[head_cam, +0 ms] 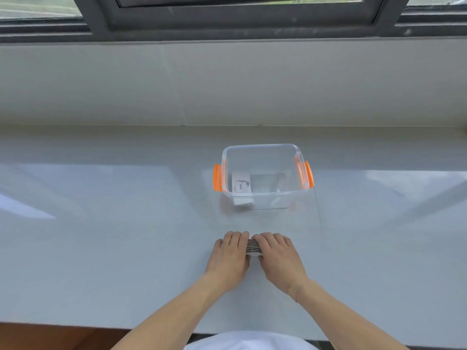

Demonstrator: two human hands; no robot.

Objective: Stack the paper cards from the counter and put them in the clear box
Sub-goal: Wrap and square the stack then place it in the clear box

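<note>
Both hands are pressing in from either side on a small stack of white paper cards with dark striped edges, the left hand on the left of it and the right hand on the right, fingers curled over the top so that the cards are clamped between them. That stack is sitting on the pale grey glossy bench near the person, just this side of the clear plastic box with orange side clips, which is standing open farther back and slightly to the right. Inside the box, at its left end, a white card printed with a word is already lying, possibly on top of others; how many is not clear. No loose cards are showing elsewhere on the bench, so the gathering seems finished and the squaring-up is under way. What is left, by the look of it, is lifting the stack and setting it into the box.
</note>
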